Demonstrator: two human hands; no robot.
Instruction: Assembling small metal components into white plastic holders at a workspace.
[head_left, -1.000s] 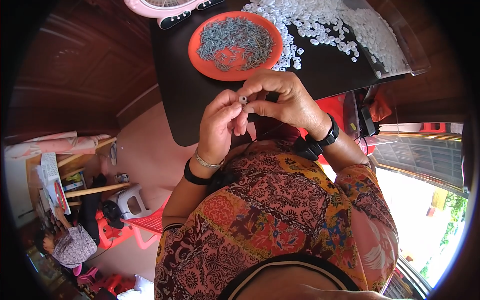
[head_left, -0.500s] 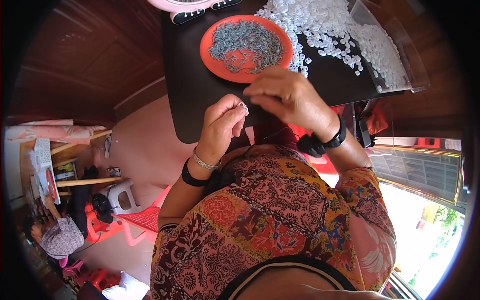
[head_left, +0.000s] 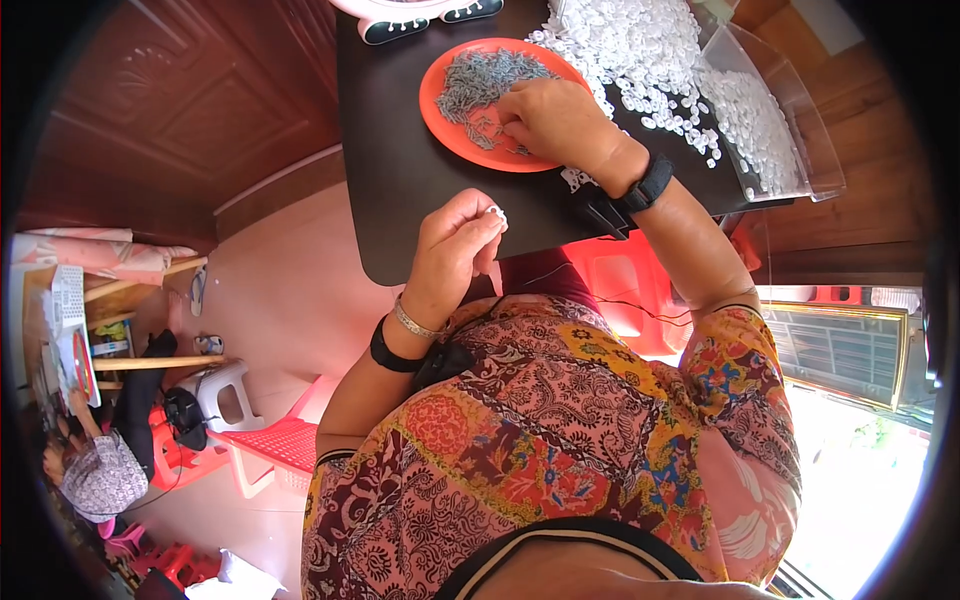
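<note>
A: Nearest the body is the left hand (head_left: 455, 250), raised over the near edge of the black table (head_left: 400, 190). Its fingertips are pinched shut on a small white ring piece (head_left: 494, 212), held at the very tips, thumb side up.

B: And the right hand (head_left: 555, 122)?

A: Farther out, up and to the right of the left one, well apart from it. It lies palm down on the orange plate (head_left: 450, 125), fingers curled into the heap of small grey parts (head_left: 480, 85). Whether it has one pinched, she hides it; it cannot be told.

B: So the grey parts lie which way from the white piece?

A: Ahead of the left hand and a little to its right, across a bare stretch of table. The right hand is the nearer one by far, it is touching them. The heap itself runs long from the plate's far left toward her right fingers.

B: Beyond that?

A: Past the right hand, a broad spill of white ring pieces (head_left: 640, 50), and to its right a clear plastic tray (head_left: 800, 150) holding more of them.
</note>
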